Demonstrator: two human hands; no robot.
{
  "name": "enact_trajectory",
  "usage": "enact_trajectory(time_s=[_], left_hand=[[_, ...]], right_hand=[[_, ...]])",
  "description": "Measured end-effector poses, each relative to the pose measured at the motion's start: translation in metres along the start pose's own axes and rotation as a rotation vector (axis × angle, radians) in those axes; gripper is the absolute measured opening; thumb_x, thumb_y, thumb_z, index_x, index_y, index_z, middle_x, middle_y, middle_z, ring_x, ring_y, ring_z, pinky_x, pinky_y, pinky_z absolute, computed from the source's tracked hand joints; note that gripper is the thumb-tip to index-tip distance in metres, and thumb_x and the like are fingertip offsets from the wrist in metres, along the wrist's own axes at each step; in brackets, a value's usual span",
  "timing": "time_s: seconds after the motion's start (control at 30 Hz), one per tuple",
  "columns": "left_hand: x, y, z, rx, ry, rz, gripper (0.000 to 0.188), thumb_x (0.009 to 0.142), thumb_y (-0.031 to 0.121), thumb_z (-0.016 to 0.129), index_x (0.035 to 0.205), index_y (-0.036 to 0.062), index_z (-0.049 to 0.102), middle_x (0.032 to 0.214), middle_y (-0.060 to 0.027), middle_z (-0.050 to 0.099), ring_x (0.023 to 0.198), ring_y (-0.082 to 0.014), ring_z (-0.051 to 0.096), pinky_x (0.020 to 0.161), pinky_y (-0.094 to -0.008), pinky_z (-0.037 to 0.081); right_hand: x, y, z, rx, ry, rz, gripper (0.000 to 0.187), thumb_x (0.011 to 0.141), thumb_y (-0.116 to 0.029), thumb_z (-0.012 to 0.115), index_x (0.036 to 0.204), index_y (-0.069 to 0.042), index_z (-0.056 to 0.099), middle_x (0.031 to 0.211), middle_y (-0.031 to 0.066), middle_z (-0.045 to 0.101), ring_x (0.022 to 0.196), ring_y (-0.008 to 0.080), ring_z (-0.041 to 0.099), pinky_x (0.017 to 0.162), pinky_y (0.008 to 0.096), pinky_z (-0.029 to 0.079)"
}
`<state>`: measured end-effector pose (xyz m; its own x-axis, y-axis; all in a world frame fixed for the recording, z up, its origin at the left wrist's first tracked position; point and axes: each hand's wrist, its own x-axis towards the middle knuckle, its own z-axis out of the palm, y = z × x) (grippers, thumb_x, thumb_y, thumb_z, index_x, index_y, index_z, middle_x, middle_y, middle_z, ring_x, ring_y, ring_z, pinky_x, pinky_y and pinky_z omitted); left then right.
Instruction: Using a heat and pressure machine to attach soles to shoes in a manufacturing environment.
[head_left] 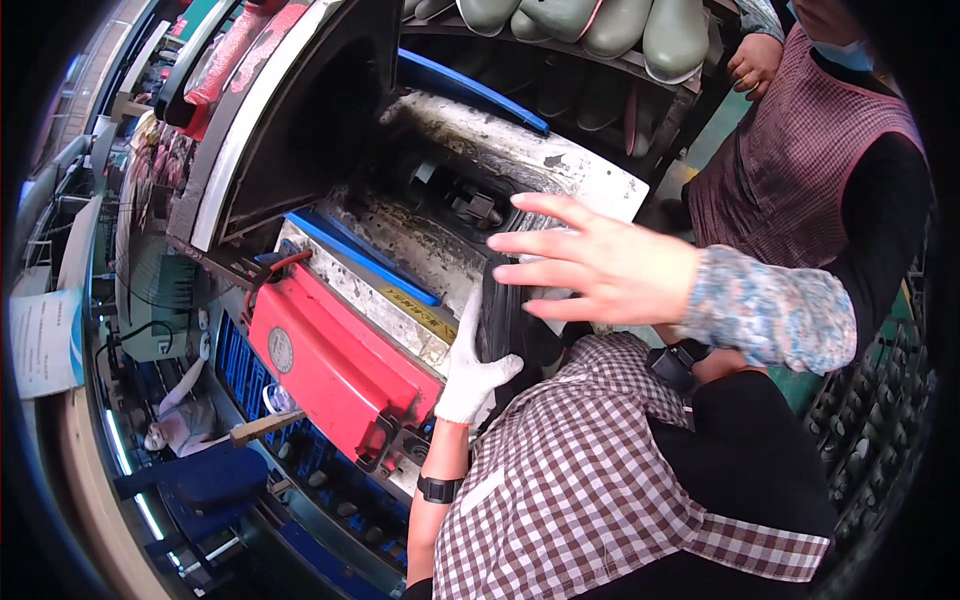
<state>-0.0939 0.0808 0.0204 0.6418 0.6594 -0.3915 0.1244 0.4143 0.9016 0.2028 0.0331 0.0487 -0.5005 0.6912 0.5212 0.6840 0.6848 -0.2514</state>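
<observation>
My left hand (480, 377), in a white glove, is closed on the near end of a black boot-like piece (500, 315). The thumb lies across its near side and the fingers go up along its left edge. Beyond the piece is a dark, grimy machine hollow with a black metal fitting (478, 208). A co-worker's bare hand (600, 262), fingers spread, reaches in from the right above the piece. Behind that hand my right forearm (715, 365) shows with a black band at the wrist. My right hand itself is hidden.
A black panel (310, 120) with a pale edge rises at the left of the machine. Blue strips (370, 262) border the worn white bed, and a red housing (330, 350) juts out nearer. Green boots (600, 25) fill a rack behind. The co-worker (800, 130) stands close at right.
</observation>
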Motion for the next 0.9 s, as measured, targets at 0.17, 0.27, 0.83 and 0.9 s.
enact_trajectory(time_s=[0.17, 0.27, 0.83, 0.9], left_hand=[[0.003, -0.006, -0.004, 0.068, 0.026, -0.009, 0.123, 0.074, 0.012, 0.095, 0.173, 0.0004, 0.022, 0.169, -0.0147, 0.042, 0.154, -0.0256, 0.045, 0.127, -0.0400, 0.037], [0.006, -0.009, -0.005, 0.226, 0.073, -0.045, 0.120, 0.074, 0.012, 0.094, 0.171, 0.0000, 0.025, 0.167, -0.0144, 0.044, 0.152, -0.0251, 0.047, 0.125, -0.0396, 0.040], [0.005, 0.006, 0.012, 0.454, 0.106, 0.217, 0.130, 0.064, 0.021, 0.101, 0.168, 0.0004, 0.026, 0.161, -0.0197, 0.043, 0.150, -0.0321, 0.047, 0.125, -0.0442, 0.040], [-0.001, 0.003, 0.015, 0.530, 0.113, 0.304, 0.134, 0.063, 0.030, 0.101, 0.168, -0.0003, 0.025, 0.158, -0.0230, 0.043, 0.146, -0.0388, 0.047, 0.125, -0.0474, 0.038]], right_hand=[[0.050, -0.003, 0.001, -0.042, -0.357, -0.035, 0.033, 0.086, -0.021, 0.072, 0.117, -0.010, 0.075, 0.126, 0.0075, 0.074, 0.134, 0.0267, 0.061, 0.127, 0.0507, 0.039], [0.051, -0.019, 0.005, -0.100, -0.513, -0.015, 0.025, 0.091, -0.020, 0.069, 0.114, -0.013, 0.075, 0.125, 0.0061, 0.074, 0.130, 0.0243, 0.062, 0.126, 0.0453, 0.039], [0.035, -0.072, -0.008, -0.571, -0.261, -0.210, 0.014, 0.088, -0.015, 0.075, 0.097, -0.019, 0.066, 0.107, 0.0000, 0.066, 0.110, 0.0234, 0.064, 0.105, 0.0400, 0.044], [0.020, -0.079, -0.017, -1.051, -0.268, -0.362, 0.020, 0.092, -0.011, 0.074, 0.108, -0.010, 0.063, 0.116, 0.0030, 0.064, 0.117, 0.0211, 0.062, 0.108, 0.0346, 0.047]])
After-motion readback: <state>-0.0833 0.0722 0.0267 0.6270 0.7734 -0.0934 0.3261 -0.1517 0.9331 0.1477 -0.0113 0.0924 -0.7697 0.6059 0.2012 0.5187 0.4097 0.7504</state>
